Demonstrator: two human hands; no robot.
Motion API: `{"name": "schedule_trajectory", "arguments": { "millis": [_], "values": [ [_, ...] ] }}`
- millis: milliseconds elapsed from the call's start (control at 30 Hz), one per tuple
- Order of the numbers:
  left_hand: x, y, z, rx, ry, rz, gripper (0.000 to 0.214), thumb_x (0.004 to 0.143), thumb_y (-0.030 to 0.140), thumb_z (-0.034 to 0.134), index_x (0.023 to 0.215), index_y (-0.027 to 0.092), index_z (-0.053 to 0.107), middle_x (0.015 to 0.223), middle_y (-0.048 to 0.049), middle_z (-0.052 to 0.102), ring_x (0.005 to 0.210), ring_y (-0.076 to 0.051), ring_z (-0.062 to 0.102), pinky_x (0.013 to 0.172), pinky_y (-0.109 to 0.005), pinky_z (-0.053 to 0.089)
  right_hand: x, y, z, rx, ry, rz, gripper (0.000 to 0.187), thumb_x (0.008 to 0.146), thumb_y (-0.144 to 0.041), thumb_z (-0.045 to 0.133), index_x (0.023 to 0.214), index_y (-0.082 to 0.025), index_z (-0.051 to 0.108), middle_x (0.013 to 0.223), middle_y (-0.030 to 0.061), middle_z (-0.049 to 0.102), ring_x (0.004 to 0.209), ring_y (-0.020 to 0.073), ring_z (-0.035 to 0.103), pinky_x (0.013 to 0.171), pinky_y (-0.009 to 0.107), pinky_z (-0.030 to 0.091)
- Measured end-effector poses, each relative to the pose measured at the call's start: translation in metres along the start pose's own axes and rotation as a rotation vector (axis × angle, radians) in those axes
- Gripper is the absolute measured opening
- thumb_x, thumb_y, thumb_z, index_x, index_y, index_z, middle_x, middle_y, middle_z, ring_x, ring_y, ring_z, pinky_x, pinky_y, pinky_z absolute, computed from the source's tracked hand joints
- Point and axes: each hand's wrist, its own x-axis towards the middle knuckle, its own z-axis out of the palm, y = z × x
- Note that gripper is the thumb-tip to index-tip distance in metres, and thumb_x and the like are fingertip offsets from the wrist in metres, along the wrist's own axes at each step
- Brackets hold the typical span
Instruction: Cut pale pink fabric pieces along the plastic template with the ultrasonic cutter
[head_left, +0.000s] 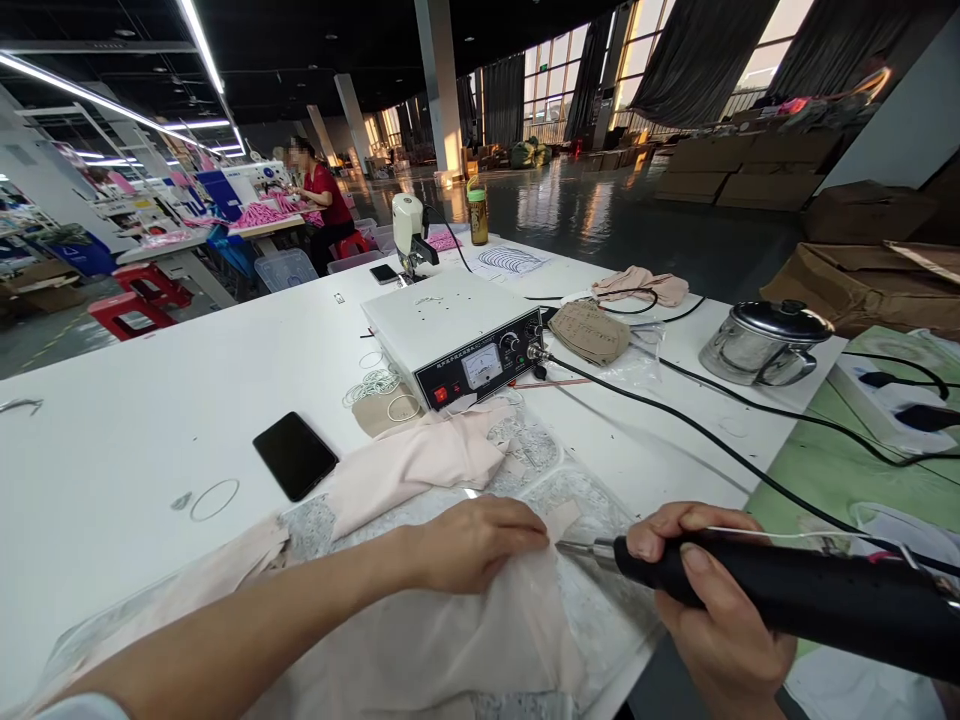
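Observation:
My right hand (724, 605) is wrapped round a thick black handheld tool (795, 590) with a tapered metal tip (581, 550). The tip points left and meets the edge of pale pink fabric (517, 625), close to my left fingertips. On that fabric rests my left hand (476, 545), fingers curled and pressed together at the cloth's edge; the fingertips are partly hidden. Under the cloth lies a mottled grey, clear-covered board (600, 500). Another pink piece (420, 460) is bunched just behind my left hand.
A control box (480, 368) with dial and knobs stands behind, cabled to the tool. Around it are a black phone (295, 455), elastic loops (371, 385), a tan cloth stack (590, 332) and a lidded mug (766, 343). A power strip (892, 400) lies right. A co-worker (324, 200) sits far left.

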Motion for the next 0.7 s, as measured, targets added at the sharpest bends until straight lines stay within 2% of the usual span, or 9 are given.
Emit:
{"name": "schedule_trajectory", "arguments": {
  "millis": [100,167,333,500,700],
  "values": [
    [-0.001,-0.003,-0.009,-0.066,0.066,-0.098,0.035,0.092,0.004,0.041,0.116,0.011,0.065,0.119,-0.0133,0.066,0.107,-0.02,0.064,0.097,-0.029,0.05,-0.003,-0.006,-0.004,0.015,0.087,0.036,0.008,0.074,-0.022,0.063,0.081,-0.02,0.06,0.071,-0.0004,0.056,0.055,0.0131,0.054,0.05,0.033,0.051],
    [-0.002,-0.003,-0.013,-0.086,0.075,-0.116,0.03,0.095,0.008,0.043,0.114,0.01,0.066,0.116,-0.0142,0.067,0.104,-0.021,0.066,0.095,-0.03,0.052,-0.005,-0.01,-0.006,0.023,0.135,0.07,0.009,0.069,-0.022,0.063,0.078,-0.02,0.06,0.068,-0.0007,0.054,0.053,0.013,0.053,0.048,0.032,0.05],
    [-0.006,0.002,-0.01,-0.112,0.05,-0.109,0.023,0.097,0.015,0.048,0.11,0.014,0.067,0.114,-0.0135,0.068,0.105,-0.022,0.065,0.095,-0.032,0.051,-0.012,-0.017,-0.004,0.025,0.177,0.142,0.009,0.065,-0.02,0.062,0.073,-0.02,0.06,0.065,-0.0015,0.052,0.049,0.0116,0.05,0.044,0.03,0.048],
    [-0.01,0.002,-0.009,-0.088,0.063,-0.103,0.023,0.099,0.018,0.047,0.109,0.013,0.068,0.11,-0.0132,0.069,0.1,-0.021,0.066,0.091,-0.031,0.052,-0.016,-0.016,-0.002,0.036,0.18,0.141,0.008,0.068,-0.022,0.062,0.075,-0.02,0.06,0.067,-0.001,0.052,0.049,0.011,0.049,0.045,0.03,0.048],
    [-0.013,0.002,-0.007,-0.036,0.026,-0.015,0.023,0.098,0.014,0.046,0.106,0.013,0.068,0.11,-0.0124,0.069,0.102,-0.023,0.064,0.092,-0.033,0.051,-0.016,-0.01,-0.006,0.071,0.166,0.179,0.009,0.068,-0.023,0.063,0.077,-0.021,0.06,0.068,-0.0013,0.052,0.05,0.0117,0.049,0.046,0.031,0.048]
  ]
}}
